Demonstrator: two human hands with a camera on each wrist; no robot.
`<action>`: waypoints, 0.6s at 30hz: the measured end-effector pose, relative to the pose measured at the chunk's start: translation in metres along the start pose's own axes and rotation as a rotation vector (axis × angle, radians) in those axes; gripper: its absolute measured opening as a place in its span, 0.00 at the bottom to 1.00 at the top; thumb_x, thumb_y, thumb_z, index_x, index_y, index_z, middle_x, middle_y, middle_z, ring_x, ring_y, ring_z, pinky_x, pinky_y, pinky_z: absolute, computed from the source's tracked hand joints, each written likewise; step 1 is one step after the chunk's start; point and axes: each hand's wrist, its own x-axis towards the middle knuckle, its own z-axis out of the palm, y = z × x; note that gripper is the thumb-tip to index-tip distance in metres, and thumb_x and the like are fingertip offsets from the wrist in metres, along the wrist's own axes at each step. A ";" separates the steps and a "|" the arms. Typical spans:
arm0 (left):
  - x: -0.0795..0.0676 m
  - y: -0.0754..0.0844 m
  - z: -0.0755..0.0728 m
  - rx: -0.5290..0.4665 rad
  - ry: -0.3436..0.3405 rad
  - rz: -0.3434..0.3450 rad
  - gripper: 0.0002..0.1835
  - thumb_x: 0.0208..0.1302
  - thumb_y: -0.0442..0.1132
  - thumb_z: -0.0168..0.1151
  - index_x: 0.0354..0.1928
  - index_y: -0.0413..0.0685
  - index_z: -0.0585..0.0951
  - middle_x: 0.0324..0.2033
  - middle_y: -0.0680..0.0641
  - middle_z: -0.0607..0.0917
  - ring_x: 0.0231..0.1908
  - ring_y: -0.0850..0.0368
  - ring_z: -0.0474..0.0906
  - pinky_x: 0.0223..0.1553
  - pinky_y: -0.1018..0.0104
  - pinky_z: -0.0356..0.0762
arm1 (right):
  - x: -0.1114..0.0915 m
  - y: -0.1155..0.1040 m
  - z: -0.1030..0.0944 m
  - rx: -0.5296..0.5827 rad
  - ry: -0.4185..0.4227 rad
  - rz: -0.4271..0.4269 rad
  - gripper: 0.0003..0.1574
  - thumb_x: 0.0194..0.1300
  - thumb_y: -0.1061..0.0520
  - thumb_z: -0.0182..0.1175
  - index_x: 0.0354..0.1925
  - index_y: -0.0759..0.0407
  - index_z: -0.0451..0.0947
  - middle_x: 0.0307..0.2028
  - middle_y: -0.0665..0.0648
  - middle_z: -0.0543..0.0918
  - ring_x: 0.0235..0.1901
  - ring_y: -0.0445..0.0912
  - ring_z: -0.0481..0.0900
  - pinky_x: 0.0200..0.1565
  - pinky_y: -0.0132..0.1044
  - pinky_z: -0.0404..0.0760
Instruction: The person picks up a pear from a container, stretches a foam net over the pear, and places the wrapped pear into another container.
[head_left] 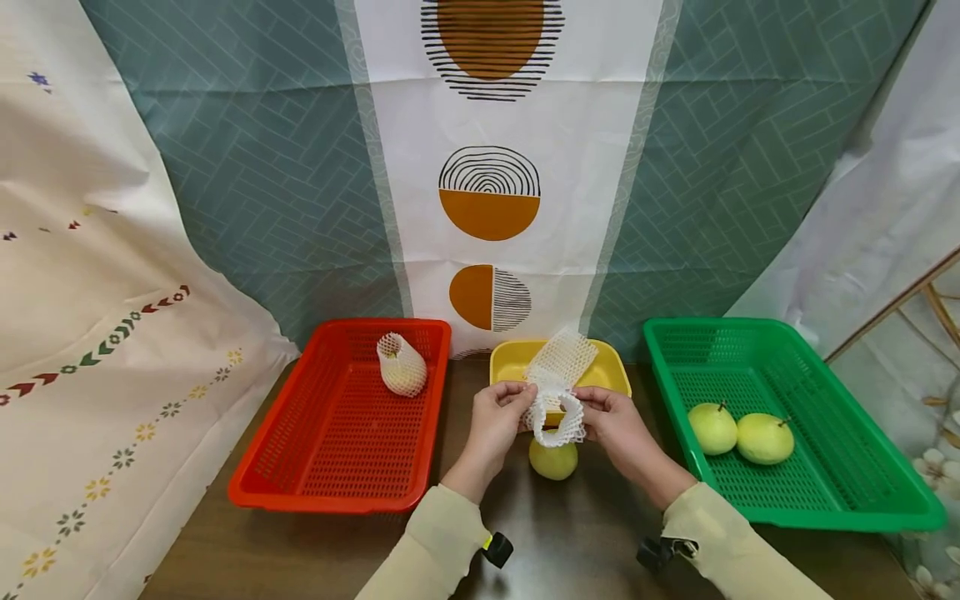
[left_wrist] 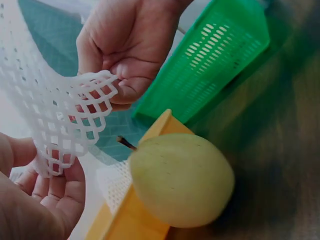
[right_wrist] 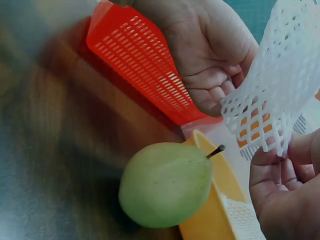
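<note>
Between both hands a white foam fruit net (head_left: 558, 417) is stretched, its round mouth spread toward the person. My left hand (head_left: 497, 421) pinches the left edge of the mouth between thumb and fingers. On the opposite edge, my right hand (head_left: 611, 425) pinches the mesh in the same way. Just below the net, a yellow-green pear (head_left: 553, 462) sits on the table, partly hidden in the head view; the left wrist view shows this pear (left_wrist: 182, 180) with its stem up, apart from both hands.
Behind the hands stands a yellow basket (head_left: 510, 354) with more white netting in it. A red basket (head_left: 337, 492) at left holds one netted pear (head_left: 403, 368). The green basket (head_left: 840, 400) at right holds two bare pears (head_left: 765, 439). A patterned curtain (head_left: 300, 167) hangs behind.
</note>
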 end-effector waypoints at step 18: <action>0.000 -0.042 -0.003 0.147 -0.042 -0.098 0.13 0.57 0.44 0.65 0.36 0.40 0.81 0.24 0.52 0.79 0.22 0.62 0.75 0.21 0.69 0.77 | -0.001 0.042 -0.008 -0.098 0.024 0.080 0.19 0.59 0.66 0.53 0.50 0.69 0.72 0.37 0.56 0.82 0.32 0.44 0.78 0.34 0.37 0.80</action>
